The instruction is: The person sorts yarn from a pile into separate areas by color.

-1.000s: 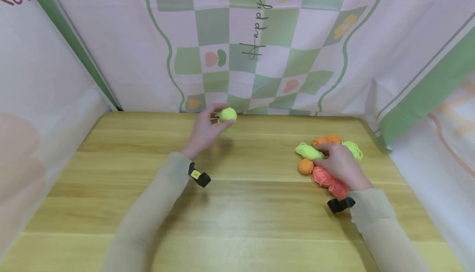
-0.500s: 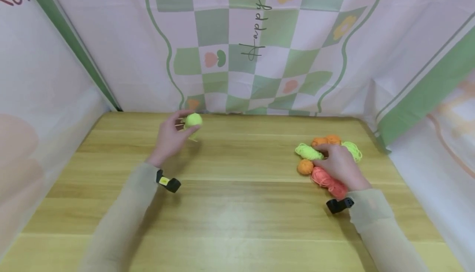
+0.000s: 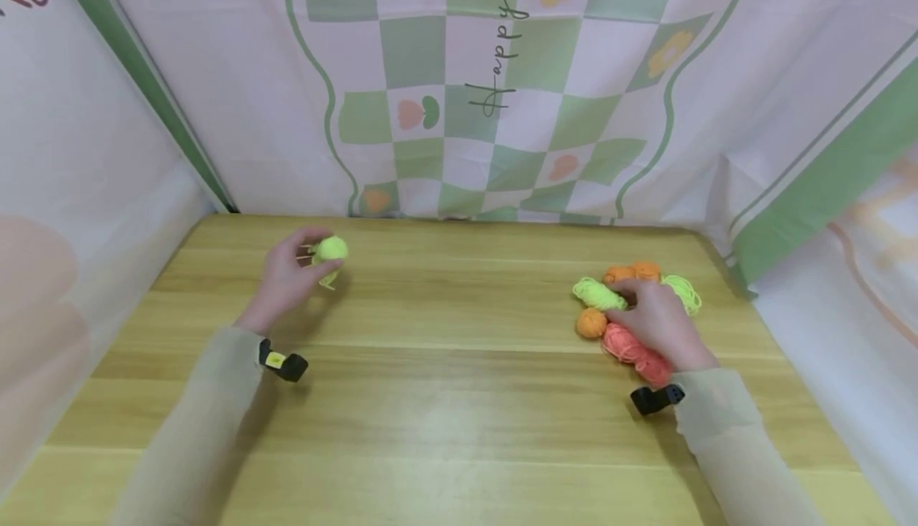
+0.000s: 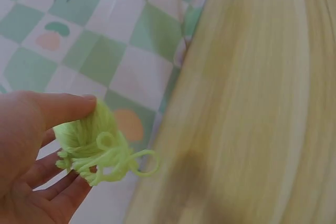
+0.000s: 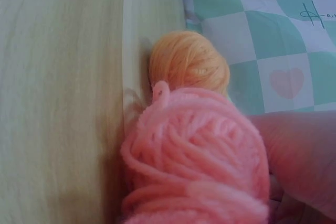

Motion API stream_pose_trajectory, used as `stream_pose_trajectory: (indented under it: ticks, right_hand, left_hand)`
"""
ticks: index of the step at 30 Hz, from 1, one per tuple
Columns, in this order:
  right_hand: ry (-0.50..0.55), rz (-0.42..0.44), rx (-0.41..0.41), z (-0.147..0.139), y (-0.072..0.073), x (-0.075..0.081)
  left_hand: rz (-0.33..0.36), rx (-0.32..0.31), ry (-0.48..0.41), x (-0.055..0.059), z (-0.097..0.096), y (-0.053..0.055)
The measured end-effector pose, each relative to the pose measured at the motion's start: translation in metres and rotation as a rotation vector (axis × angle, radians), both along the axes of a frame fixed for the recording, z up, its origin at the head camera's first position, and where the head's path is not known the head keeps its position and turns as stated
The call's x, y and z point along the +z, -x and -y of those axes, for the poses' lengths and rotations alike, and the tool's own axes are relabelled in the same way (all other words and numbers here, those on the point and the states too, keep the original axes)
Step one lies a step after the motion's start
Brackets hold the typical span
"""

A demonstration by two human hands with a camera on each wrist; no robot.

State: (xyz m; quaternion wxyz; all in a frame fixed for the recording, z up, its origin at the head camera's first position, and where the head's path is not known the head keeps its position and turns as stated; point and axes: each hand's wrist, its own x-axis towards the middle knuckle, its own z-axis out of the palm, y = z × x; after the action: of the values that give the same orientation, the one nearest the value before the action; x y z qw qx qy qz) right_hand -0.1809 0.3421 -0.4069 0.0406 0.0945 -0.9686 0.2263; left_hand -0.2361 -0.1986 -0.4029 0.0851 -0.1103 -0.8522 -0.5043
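Between fingers (image 4: 71, 196) of the left hand (image 3: 283, 279) — lime-green yarn (image 4: 90, 142)

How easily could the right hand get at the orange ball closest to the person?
Probably yes: the orange ball lies close to the right hand, with nothing on top of it. The pink yarn crowds one side, but the ball's left side looks free.

Beige sleeves (image 3: 197, 414), black wrist cameras (image 3: 292, 367)

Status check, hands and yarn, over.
Left hand holds lime yarn above table. Right hand at yarn pile, grip unclear. Coral yarn blocks much of right wrist view.
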Motion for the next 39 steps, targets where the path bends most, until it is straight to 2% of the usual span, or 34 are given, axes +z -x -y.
stream_pose_trajectory:
  ticks: [5, 9, 12, 15, 20, 24, 34, 39]
  right_hand:
    - [-0.006, -0.011, -0.002, 0.0, 0.0, -0.001]
    - [-0.003, -0.016, 0.0, 0.001, -0.001, -0.002]
    - [-0.002, -0.011, -0.002, 0.002, -0.001, -0.002]
    - [0.0, -0.02, -0.012, 0.002, -0.001, -0.002]
    - [0.029, -0.074, -0.03, 0.004, -0.002, 0.002]
    - [0.051, -0.125, -0.029, 0.01, -0.003, 0.011]
    - [0.152, -0.197, 0.018, 0.047, -0.009, 0.034]
    - [0.241, -0.155, 0.059, 0.066, -0.013, 0.04]
  left_hand:
    - [0.048, -0.013, 0.056, -0.008, 0.016, -0.003]
    - [0.13, 0.0, 0.112, -0.019, 0.03, -0.003]
    - [0.199, 0.01, 0.114, -0.028, 0.038, -0.002]
    - [0.228, 0.007, 0.102, -0.033, 0.043, 0.0]
    - [0.227, 0.004, 0.118, -0.034, 0.046, 0.002]
    - [0.224, 0.011, 0.12, -0.034, 0.047, 0.002]
    - [0.225, 0.005, 0.12, -0.032, 0.048, 0.001]
    - [0.218, 0.007, 0.138, -0.031, 0.048, 0.001]
